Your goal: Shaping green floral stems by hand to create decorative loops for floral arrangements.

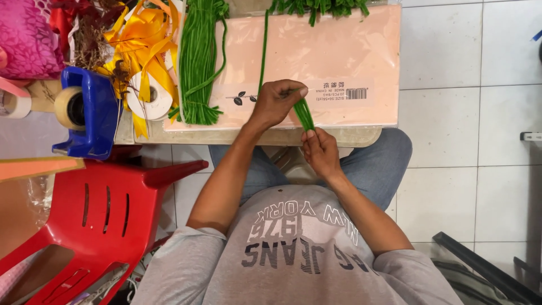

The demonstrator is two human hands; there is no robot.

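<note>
Two hands: we are holding one small bunch of green stems (304, 113) between them, just past the near edge of the table (316, 136), above our lap.
Left hand (275, 103): we are closing it around the far end of the bunch, thumb and forefinger pinched together at the top, so the strands are staying gathered in one line; no gap is showing between the fingers.
Right hand (319, 151): we are pinching the near end of the bunch with the fingertips, curled shut on it, likely to be keeping the stems taut and straight between the two grips.
Bunch position: it is slanting from the left hand down to the right hand, over the near edge of the peach paper pack (316, 62).
Stem supply: a thick pile of green stems (199, 62) is lying on the left part of the pack, near the left hand, probably kept within easy reach.
Far edge: more green pieces (319, 7) are hanging over the pack's far side.
Left of the table: yellow ribbon (141, 45), a blue tape dispenser (90, 113) and a red plastic chair (107, 214) are sitting well apart from our hands.
</note>
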